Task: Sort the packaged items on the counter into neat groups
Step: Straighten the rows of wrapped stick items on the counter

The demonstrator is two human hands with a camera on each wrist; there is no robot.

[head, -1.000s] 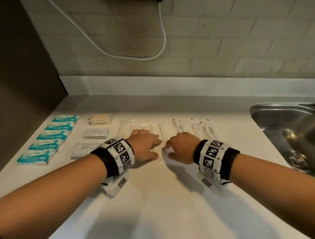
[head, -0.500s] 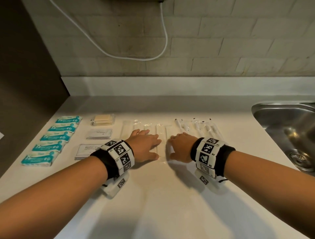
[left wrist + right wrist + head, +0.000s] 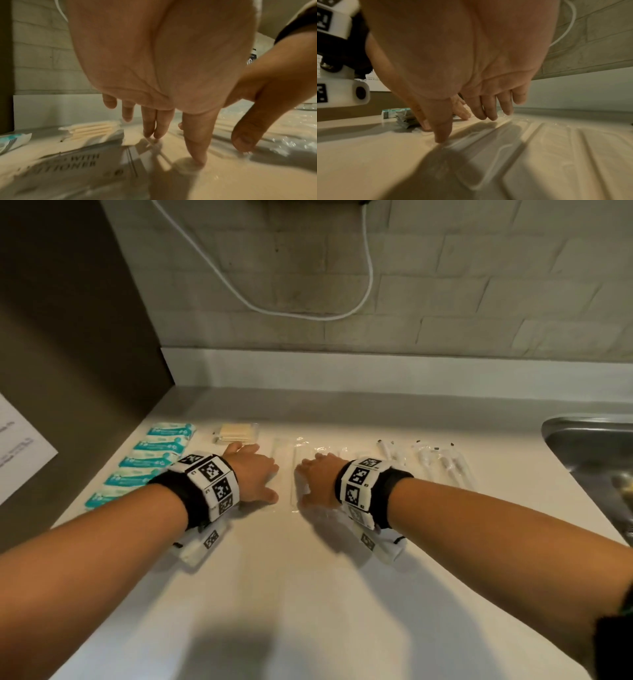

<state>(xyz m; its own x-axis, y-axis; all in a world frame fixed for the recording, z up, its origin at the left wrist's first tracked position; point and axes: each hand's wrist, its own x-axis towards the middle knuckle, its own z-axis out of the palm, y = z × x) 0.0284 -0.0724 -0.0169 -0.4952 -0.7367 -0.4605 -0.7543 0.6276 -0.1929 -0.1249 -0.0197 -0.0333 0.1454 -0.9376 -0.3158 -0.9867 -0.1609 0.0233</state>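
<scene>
Both hands lie palm down at the middle of the white counter (image 3: 308,594). My left hand (image 3: 255,474) and right hand (image 3: 318,477) press with straight fingers on a row of long clear-wrapped packets (image 3: 293,474), a narrow gap between the thumbs. From the right wrist, the thumb (image 3: 441,134) touches the clear wrap (image 3: 539,148). In the left wrist view the left hand (image 3: 163,128) rests its fingertips beside grey shampoo sachets (image 3: 77,162). Neither hand grips anything.
A column of teal packets (image 3: 161,453) lies at the far left. A cotton swab pack (image 3: 236,432) sits behind my left hand. Wrapped toothbrush-like items (image 3: 431,460) lie to the right. A steel sink (image 3: 589,446) borders the counter's right end.
Both hands have slid to the left over the clear packets, and my left wrist now hides the sachets in the head view. The head view has shifted.
</scene>
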